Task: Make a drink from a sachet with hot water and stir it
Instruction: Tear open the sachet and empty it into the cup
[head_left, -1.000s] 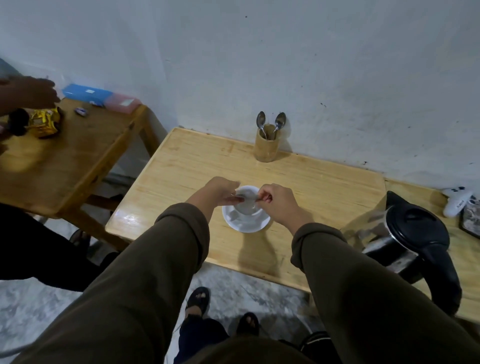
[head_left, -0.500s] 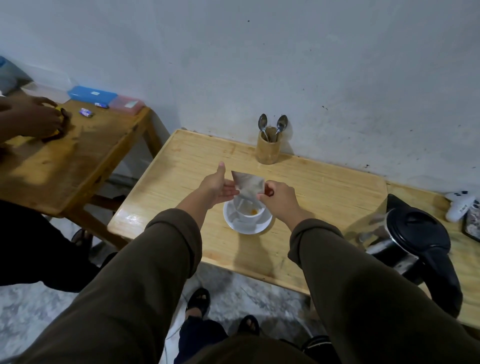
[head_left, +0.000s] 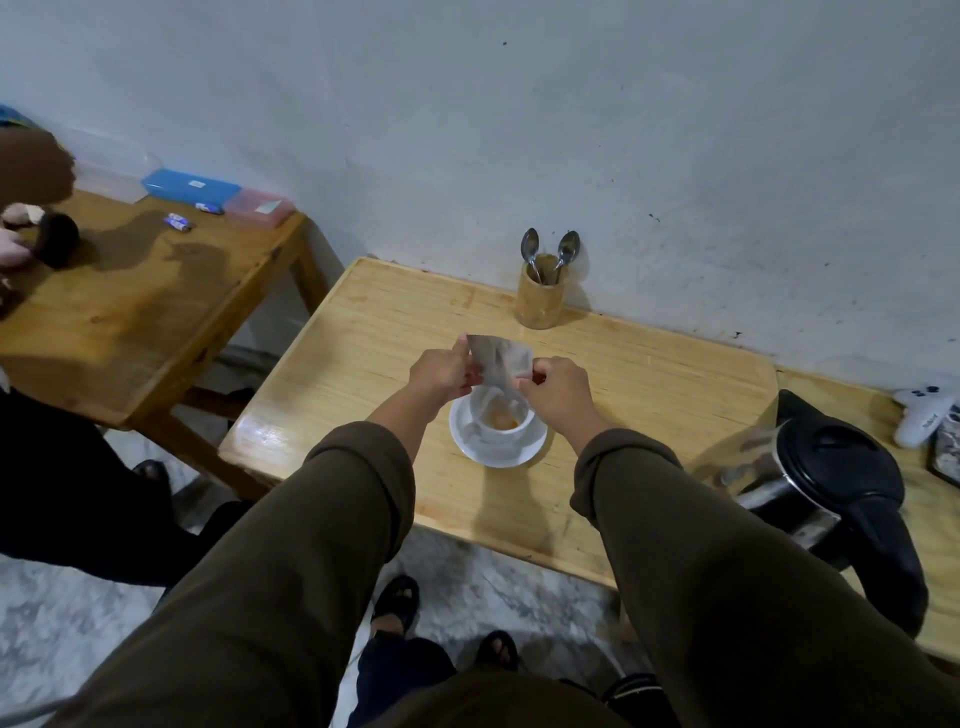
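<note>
A white cup (head_left: 506, 423) stands on a white saucer (head_left: 493, 451) in the middle of the light wooden table (head_left: 649, 384). Orange-brown powder lies in the cup. I hold a silvery sachet (head_left: 500, 361) upside down right over the cup, its mouth pointing down. My left hand (head_left: 441, 371) pinches its left edge and my right hand (head_left: 558, 392) pinches its right edge. A black and steel kettle (head_left: 826, 483) stands at the table's right. Two spoons (head_left: 550, 252) stick up from a wooden holder (head_left: 539, 304) by the wall.
A second wooden table (head_left: 135, 312) stands at the left with blue and pink boxes (head_left: 218, 195); another person's hand (head_left: 31, 169) works there. A white game controller (head_left: 927, 413) lies at the far right. My feet show on the floor below.
My hands lifted the sachet from just above the cup and tipped it upside down over it. Powder now lies in the cup. The other person's hand moved on the left table.
</note>
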